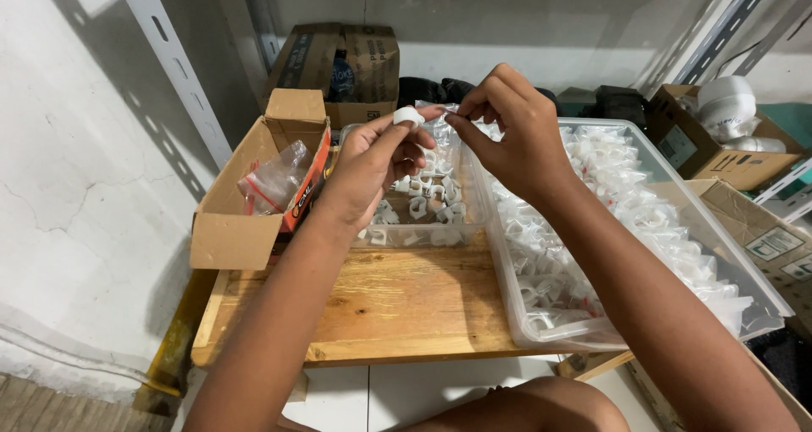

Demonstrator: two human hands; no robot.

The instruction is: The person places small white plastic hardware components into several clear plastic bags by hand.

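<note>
White clip (408,116) pinched in left hand (372,163)

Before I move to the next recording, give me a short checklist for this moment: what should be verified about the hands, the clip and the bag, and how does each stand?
1. Left hand holds a white clip in its fingertips: ok.
2. Right hand pinches the small clear bag at its top: ok.
3. Bag mouth open enough to take the clip: cannot tell, the fingers hide it.
4. Small clear tray of loose clips sits right under the hands: ok.
5. Large clear bin of filled bags sits beside the right forearm, on the wooden board: ok.
6. Clip count inside the bag: cannot tell.
</note>
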